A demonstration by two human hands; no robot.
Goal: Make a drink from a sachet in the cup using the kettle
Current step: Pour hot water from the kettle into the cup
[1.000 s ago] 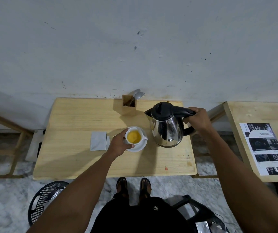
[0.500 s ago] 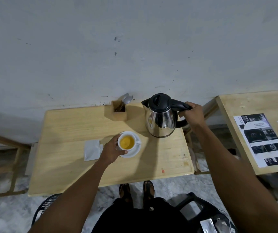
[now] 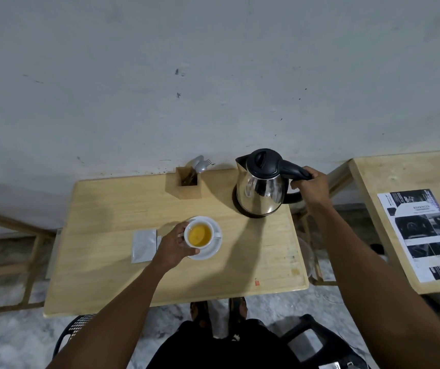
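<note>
So in the head view the kettle [image 3: 262,187] has gone from tilted near the cup a second ago to standing upright on its dark base at the back right of the worktop [image 3: 123,272], right by the wall. The right hand [image 3: 313,186] still has its fingers clenched round the black handle, so it hasn't let go yet. The left hand [image 3: 175,247] is grasping the cup [image 3: 199,234] from the side, with the cup sitting on its saucer [image 3: 211,249] around the middle of the worktop. The cup's got yellow-orange liquid in it now, so I'd say the pour is done and the drink's basically made. The sachet [image 3: 144,245] lies flat just left of that hand. Probably just needs a stir, and there's cutlery in the wooden holder [image 3: 189,185] behind the cup for that.
</note>
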